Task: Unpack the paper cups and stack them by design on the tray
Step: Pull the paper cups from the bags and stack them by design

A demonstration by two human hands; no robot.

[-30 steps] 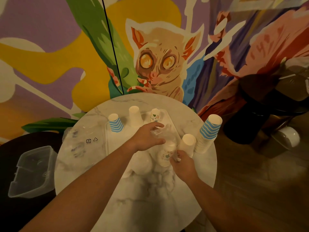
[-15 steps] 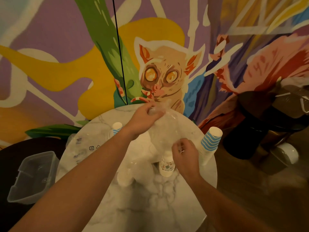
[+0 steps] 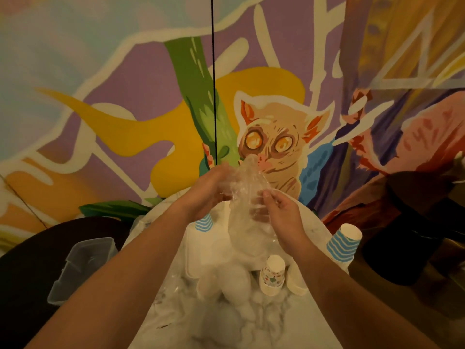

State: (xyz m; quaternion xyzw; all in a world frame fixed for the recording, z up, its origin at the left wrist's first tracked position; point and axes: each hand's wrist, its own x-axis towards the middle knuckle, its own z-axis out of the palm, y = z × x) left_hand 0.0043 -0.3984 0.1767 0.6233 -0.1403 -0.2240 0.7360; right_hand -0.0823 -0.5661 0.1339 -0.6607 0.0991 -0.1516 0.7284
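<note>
Both hands (image 3: 208, 192) (image 3: 279, 212) gripping clear plastic wrapper (image 3: 245, 197), clear container (image 3: 83, 268) beside table

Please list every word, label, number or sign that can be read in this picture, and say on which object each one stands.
None can be read.
Patterned cup: small coloured motifs only, too blurred to show any letters.
Striped cups: blue stripes, no text.
Plastic wrap, held by the left hand and right hand: no print visible.
Clear container: no label visible.
Mural: a painted animal, no words.
</note>
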